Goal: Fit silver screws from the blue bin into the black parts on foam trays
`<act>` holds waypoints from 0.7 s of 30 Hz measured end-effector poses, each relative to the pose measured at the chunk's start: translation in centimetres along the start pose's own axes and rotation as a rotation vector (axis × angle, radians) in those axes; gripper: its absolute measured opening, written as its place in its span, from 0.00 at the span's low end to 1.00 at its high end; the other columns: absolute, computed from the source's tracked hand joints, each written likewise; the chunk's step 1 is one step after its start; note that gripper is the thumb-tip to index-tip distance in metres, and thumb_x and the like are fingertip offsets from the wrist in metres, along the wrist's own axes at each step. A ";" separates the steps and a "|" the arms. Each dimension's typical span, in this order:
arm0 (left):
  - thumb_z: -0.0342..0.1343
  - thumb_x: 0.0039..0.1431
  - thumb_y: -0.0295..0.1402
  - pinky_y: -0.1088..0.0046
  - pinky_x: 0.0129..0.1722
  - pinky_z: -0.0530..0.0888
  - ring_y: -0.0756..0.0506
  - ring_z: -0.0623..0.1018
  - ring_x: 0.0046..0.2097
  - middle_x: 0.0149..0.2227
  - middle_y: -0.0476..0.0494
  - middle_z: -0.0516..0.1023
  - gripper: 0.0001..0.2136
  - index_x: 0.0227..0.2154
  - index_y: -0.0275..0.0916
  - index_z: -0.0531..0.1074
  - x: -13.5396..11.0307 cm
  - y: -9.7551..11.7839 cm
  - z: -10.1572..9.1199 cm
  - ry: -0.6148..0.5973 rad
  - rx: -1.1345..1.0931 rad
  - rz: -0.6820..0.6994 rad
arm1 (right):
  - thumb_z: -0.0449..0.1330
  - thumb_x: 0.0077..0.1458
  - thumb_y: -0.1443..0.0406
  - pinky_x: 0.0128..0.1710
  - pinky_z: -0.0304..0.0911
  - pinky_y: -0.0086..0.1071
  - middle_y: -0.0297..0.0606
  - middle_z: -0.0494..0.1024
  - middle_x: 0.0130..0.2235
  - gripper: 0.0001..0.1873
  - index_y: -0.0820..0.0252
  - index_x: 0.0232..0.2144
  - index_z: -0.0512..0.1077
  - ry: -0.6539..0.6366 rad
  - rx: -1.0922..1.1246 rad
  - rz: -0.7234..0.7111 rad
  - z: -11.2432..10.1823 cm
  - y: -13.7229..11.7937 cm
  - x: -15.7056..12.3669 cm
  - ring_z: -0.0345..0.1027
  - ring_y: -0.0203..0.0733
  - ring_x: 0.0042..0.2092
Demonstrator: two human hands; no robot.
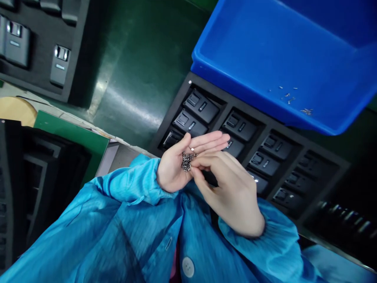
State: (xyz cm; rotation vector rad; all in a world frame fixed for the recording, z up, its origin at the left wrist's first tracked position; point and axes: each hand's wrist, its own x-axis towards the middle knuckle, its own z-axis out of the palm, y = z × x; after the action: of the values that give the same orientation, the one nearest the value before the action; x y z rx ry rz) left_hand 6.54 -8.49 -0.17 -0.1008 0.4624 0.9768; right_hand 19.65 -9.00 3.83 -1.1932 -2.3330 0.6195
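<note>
Palm up, my left hand (pixel 176 163) cradles a heap of small metal screws (pixel 186 162), its fingers stretched out to the right. My right hand (pixel 231 184) comes over from the right with thumb and forefinger pinched at the edge of the heap. What sits between those fingertips is hidden. Just beyond and below the hands lies a black compartment tray (pixel 266 131) holding several black plastic housings (pixel 203 106) marked "Riton". My hands and sleeves cover part of this tray.
A blue plastic bin (pixel 265 74) stands at the upper right with several loose screws (pixel 306 111) on its floor. Another dark tray (pixel 35 51) of similar housings lies at upper left on the green work surface (pixel 132 59). Black trays (pixel 44 169) are at lower left.
</note>
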 end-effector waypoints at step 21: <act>0.35 0.75 0.40 0.62 0.72 0.57 0.41 0.69 0.67 0.57 0.35 0.78 0.27 0.46 0.32 0.79 0.0 -0.5 -1.0 0.048 -0.067 0.024 | 0.57 0.63 0.70 0.35 0.65 0.35 0.36 0.75 0.33 0.06 0.58 0.33 0.68 -0.190 -0.122 -0.054 0.9 -0.1 1.2 0.69 0.40 0.35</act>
State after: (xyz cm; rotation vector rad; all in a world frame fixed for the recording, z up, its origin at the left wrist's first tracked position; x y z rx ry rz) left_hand 6.66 -9.08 -1.08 -0.1799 0.4762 1.0155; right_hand 18.44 -8.25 3.40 -1.1636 -2.5864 0.6029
